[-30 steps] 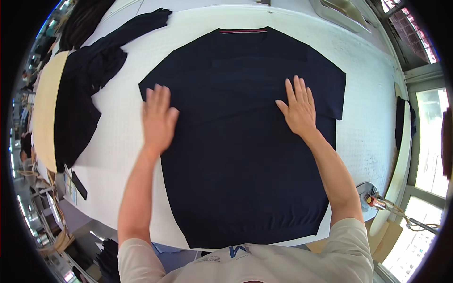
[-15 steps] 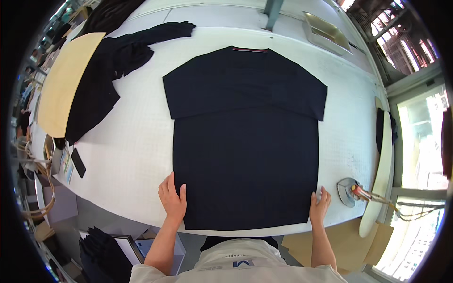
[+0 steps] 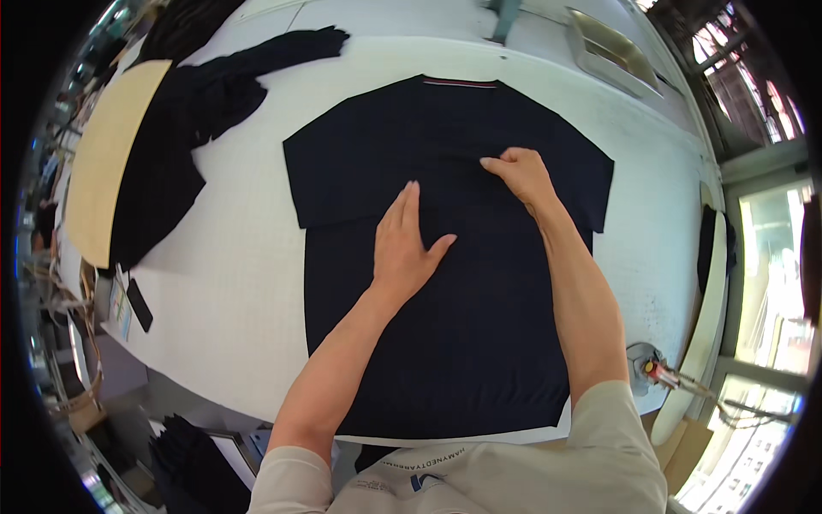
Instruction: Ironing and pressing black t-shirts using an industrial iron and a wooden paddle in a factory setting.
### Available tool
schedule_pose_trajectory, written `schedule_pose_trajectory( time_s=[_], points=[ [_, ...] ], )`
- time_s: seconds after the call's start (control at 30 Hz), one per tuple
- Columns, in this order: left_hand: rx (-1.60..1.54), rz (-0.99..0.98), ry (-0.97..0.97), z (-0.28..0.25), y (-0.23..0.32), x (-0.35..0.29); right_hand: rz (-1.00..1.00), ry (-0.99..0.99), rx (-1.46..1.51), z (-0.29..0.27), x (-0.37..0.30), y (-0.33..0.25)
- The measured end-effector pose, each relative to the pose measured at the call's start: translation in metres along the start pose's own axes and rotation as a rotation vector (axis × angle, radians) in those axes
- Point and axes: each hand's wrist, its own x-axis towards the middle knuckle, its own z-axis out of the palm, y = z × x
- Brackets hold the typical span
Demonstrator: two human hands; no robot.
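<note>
A dark navy short-sleeved T-shirt (image 3: 454, 343) lies spread flat on the white table (image 3: 231, 300), neckline at the far side and hem toward me. My left hand (image 3: 402, 248) rests over the middle of the shirt, fingers stretched out and thumb apart, holding nothing. Farther up and to the right, my right hand (image 3: 522, 176) is closed in a pinch at the shirt's chest. A small crease in the cloth runs leftward from its fingertips. Both forearms cross over the body of the shirt.
At the left lie more dark garments (image 3: 154, 197) under a cream board (image 3: 107, 163), and a black phone (image 3: 139, 306). An iron (image 3: 642, 364) with a hose stands at the right, beside a long pale board (image 3: 698, 334). A metal tray (image 3: 612, 51) sits at the far right.
Both hands have left the shirt's lower side edges and moved up over its middle and chest. The right hand has closed into a pinch. My body leans farther over the table.
</note>
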Motion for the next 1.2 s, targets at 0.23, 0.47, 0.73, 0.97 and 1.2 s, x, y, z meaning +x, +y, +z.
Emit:
schedule_pose_trajectory(
  time_s=[0.23, 0.47, 0.73, 0.97, 1.2],
  points=[
    [-1.592, -0.798, 0.889, -0.139, -0.115, 0.054, -0.417, -0.129, 0.303, 0.049, -0.058, -0.183],
    [-1.628, -0.705, 1.157, -0.276, -0.285, -0.048, -0.189, -0.146, 0.075, 0.14, -0.042, -0.075],
    [-1.883, -0.614, 1.04, -0.269, -0.361, -0.106, -0.647, -0.156, -0.352, 0.228, -0.035, -0.133],
    [-1.951, -0.378, 0.891, -0.295, -0.364, -0.126, -0.951, -0.213, -0.682, 0.253, -0.022, -0.139],
    [-1.425, -0.768, 1.348, -0.302, -0.331, -0.1, -0.979, -0.191, -0.644, 0.237, -0.033, -0.12]
  ],
)
